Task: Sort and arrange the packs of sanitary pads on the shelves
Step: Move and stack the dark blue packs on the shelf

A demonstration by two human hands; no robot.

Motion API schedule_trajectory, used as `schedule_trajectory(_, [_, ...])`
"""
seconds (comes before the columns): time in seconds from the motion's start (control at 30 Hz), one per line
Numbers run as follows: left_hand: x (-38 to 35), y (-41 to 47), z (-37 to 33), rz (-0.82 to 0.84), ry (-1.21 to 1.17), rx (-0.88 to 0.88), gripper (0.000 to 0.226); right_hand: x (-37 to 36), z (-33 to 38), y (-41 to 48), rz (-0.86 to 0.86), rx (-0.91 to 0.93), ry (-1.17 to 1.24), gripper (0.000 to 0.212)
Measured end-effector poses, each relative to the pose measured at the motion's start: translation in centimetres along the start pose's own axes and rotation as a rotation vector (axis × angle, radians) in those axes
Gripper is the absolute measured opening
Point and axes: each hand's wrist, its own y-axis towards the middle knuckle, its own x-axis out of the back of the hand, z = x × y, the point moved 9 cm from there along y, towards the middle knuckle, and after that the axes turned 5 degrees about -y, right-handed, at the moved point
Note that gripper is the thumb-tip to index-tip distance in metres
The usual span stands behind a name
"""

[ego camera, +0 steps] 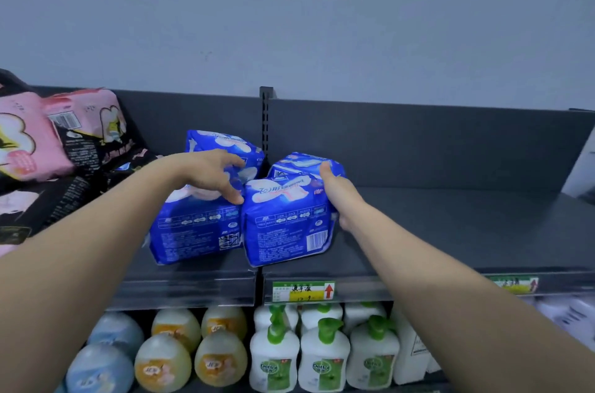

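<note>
— Since the white plastic pump bottles with green caps [323,357] fill the tier nearest us, well below the black slotted metal post [266,122], where do the pads begin?

— One tier up, on the dark grey metal shelf [450,231]. Two glossy blue plastic packs stand at its front edge below the post, barcodes outward. The front left blue pack [193,231] and the front right blue pack [286,218] touch side by side.

— And the hands?

— The left hand [212,175] curls over the top of the front left blue pack, its thumb down in the seam between the two. The right hand [338,193] wraps the outer side of the front right blue pack, thumb up at its top corner. Its other fingertips are hidden behind the pack. I'd judge they are pressing the pair together to square up a row.

— Further back?

— The rear left blue pack [222,143] and the rear right blue pack [299,162] flank the post's foot, both tilted. Far left of the post, soft pink plastic packs [29,138] lie heaped, probably still unsorted.
</note>
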Motion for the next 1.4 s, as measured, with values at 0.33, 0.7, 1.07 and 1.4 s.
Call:
schedule_trajectory(0.33, [-0.9,-0.1,-10.1,-0.197,0.208,-0.19,0.052,10.4,2.6,-6.8,-0.201,0.3,-0.873,0.06])
schedule_trajectory(0.7, [-12.6,-3.4,-31.6,-0.115,0.278,-0.622,0.064,31.3,-5.1,-16.1,-0.33,0.064,-1.139,0.064])
schedule_trajectory(1.07, [-26.7,-16.2,-55.0,0.015,0.226,-0.97,0.063,53.5,-15.2,-33.9,-0.49,-0.242,-1.221,0.063])
schedule_trajectory(1.4, [-37.2,-30.4,-71.1,0.122,0.143,-1.233,0.063,67.1,-22.6,-50.5,-0.654,-0.468,-1.202,0.056])
